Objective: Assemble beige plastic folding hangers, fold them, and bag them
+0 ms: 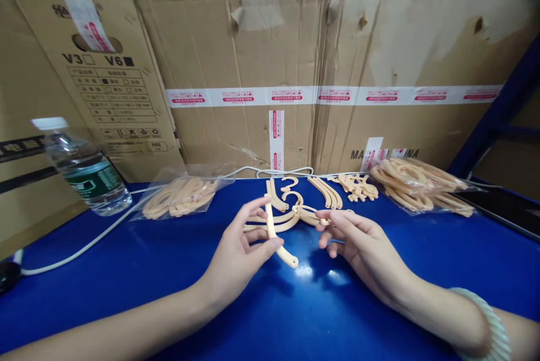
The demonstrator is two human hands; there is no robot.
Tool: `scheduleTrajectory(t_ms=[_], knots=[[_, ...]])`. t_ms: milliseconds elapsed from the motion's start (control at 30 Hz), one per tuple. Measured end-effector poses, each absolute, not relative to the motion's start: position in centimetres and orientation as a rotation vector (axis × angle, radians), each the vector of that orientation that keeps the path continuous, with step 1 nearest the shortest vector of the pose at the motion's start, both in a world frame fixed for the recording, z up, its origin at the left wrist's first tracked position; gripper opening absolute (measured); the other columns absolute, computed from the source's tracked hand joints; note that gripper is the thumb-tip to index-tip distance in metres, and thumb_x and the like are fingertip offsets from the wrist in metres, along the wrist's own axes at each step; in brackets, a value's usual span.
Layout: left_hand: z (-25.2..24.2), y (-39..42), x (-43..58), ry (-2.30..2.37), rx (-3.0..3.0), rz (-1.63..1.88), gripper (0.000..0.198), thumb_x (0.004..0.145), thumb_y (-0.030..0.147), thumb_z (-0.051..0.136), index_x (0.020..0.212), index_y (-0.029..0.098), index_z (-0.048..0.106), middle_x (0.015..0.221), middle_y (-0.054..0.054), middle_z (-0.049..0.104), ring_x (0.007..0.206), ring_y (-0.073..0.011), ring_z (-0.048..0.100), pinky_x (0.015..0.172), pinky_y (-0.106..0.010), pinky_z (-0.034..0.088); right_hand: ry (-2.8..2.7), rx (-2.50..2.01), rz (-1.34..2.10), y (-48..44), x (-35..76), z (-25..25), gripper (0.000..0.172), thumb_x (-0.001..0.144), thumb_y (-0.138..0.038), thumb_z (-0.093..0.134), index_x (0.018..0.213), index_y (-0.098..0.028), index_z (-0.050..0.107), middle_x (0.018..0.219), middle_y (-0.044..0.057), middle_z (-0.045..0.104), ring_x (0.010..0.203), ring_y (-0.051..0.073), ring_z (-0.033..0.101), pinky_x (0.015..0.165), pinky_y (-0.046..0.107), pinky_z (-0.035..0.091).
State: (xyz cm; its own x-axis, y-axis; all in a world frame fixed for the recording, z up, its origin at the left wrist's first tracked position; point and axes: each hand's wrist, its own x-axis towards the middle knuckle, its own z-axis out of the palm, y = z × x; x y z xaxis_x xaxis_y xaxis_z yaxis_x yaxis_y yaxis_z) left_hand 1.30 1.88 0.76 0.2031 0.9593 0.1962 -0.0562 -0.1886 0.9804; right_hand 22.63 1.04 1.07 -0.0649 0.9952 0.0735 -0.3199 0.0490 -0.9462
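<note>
My left hand pinches a curved cream plastic hanger arm between thumb and fingers, holding it above the blue table. My right hand is closed in a pinch on a small cream piece at its fingertips, close to the loose hanger parts lying just behind both hands. Curved arms and small hooks lie in groups further back.
A clear bag of hanger parts lies back left, another bag back right. A water bottle stands at the left. A white cable runs across the table. Cardboard boxes wall the back.
</note>
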Motion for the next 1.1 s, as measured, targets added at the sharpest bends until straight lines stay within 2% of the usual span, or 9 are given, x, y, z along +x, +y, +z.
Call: scheduleTrajectory(t_ms=[100,267,333,400,433,500,600,833,1100], knots=[[0.9,1.6,1.5,0.932,1.311,1.232,0.089,0.070,0.024,0.080,0.143,0.032,0.029,0.122,-0.007,0.051,0.084,-0.0181,0.069,0.077,-0.033,0.058,-1.034,-0.919,1.362,1.0,22.6,0.9,0.034,0.070,-0.044,0.081,0.087,-0.016,0.073,0.077,0.003,0.067,0.061,0.010,0.062,0.053,0.019,0.049],[0.7,1.6,1.6,0.857,1.225,1.187,0.099,0.069,0.021,0.081,0.146,0.031,0.020,0.104,-0.003,0.059,0.083,-0.0202,0.070,0.078,-0.034,0.058,-1.008,-0.918,1.398,1.2,22.7,0.8,0.040,0.064,-0.035,0.087,0.077,-0.020,0.053,0.071,-0.002,0.067,0.058,0.009,0.060,0.055,0.020,0.050],[0.6,1.6,1.5,0.873,1.233,1.159,0.082,0.068,0.020,0.081,0.138,0.026,0.037,0.095,-0.001,0.063,0.084,-0.0204,0.070,0.080,-0.035,0.057,-1.013,-0.910,1.421,1.3,22.7,0.7,0.044,0.062,-0.032,0.089,0.080,-0.021,0.050,0.069,-0.003,0.067,0.058,0.010,0.062,0.055,0.021,0.050],[0.4,1.7,1.4,0.910,1.294,1.095,0.047,0.068,0.022,0.080,0.111,0.019,0.059,0.088,-0.002,0.068,0.086,-0.0204,0.069,0.083,-0.034,0.055,-1.032,-0.910,1.436,1.4,22.7,0.5,0.047,0.061,-0.031,0.089,0.092,-0.022,0.054,0.072,-0.003,0.068,0.059,0.011,0.062,0.056,0.021,0.050],[0.3,1.8,1.3,0.932,1.331,1.063,0.032,0.069,0.023,0.079,0.096,0.017,0.063,0.086,-0.003,0.069,0.086,-0.0204,0.069,0.085,-0.034,0.054,-1.052,-0.913,1.441,1.4,22.8,0.4,0.048,0.062,-0.031,0.088,0.097,-0.022,0.056,0.074,-0.002,0.068,0.061,0.011,0.063,0.057,0.022,0.051],[0.1,1.8,1.2,0.958,1.385,1.035,0.019,0.069,0.024,0.078,0.080,0.017,0.064,0.086,-0.004,0.071,0.087,-0.0206,0.068,0.085,-0.035,0.052,-1.138,-0.925,1.457,1.5,22.9,0.2,0.040,0.066,-0.033,0.086,0.096,-0.020,0.062,0.077,0.000,0.069,0.066,0.012,0.064,0.062,0.023,0.051],[-0.3,1.9,1.2,0.941,1.408,1.057,0.015,0.071,0.024,0.076,0.074,0.019,0.062,0.087,-0.001,0.070,0.091,-0.0200,0.066,0.085,-0.034,0.050,-1.307,-0.953,1.459,1.5,23.1,0.0,0.027,0.073,-0.039,0.080,0.083,-0.017,0.067,0.082,0.003,0.069,0.074,0.014,0.064,0.070,0.025,0.051],[-0.3,1.6,1.1,0.863,1.448,1.098,0.020,0.074,0.019,0.075,0.061,0.019,0.059,0.077,0.002,0.061,0.094,-0.0178,0.064,0.082,-0.028,0.051,-1.502,-0.990,1.442,1.5,23.2,0.3,0.029,0.079,-0.045,0.073,0.088,-0.018,0.071,0.078,0.002,0.069,0.075,0.014,0.062,0.074,0.026,0.049],[0.2,1.6,0.8,0.835,1.723,1.077,0.015,0.080,0.018,0.071,0.065,0.021,0.068,0.079,-0.002,0.067,0.093,-0.0201,0.064,0.083,-0.031,0.048,-1.479,-0.915,1.596,1.6,23.1,0.5,0.027,0.078,-0.042,0.075,0.084,-0.017,0.064,0.079,0.004,0.073,0.076,0.014,0.068,0.074,0.027,0.053]])
